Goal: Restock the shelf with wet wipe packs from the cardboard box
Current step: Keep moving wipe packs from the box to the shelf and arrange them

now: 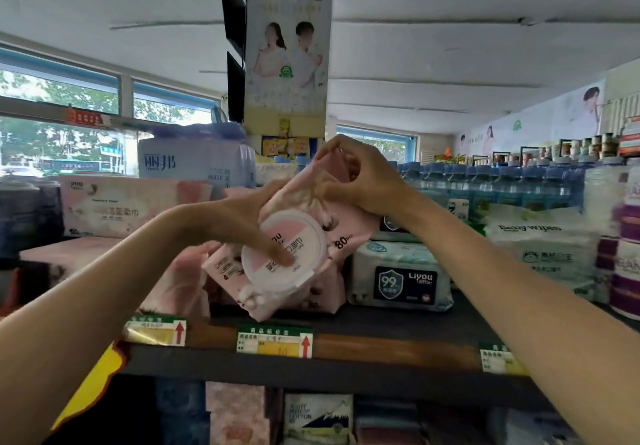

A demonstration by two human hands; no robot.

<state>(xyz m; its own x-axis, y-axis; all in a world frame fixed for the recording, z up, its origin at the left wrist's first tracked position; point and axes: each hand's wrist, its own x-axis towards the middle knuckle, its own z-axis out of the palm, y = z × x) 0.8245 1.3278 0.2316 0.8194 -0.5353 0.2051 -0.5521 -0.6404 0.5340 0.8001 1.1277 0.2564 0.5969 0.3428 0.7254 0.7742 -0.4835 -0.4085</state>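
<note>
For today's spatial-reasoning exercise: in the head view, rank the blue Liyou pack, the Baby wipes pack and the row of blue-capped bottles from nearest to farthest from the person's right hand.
From the right hand, which grips the pink wet wipe pack:
1. Row of blue-capped bottles, just to its right, behind.
2. Blue Liyou pack, below it on the shelf.
3. Baby wipes pack, farther right.
</note>
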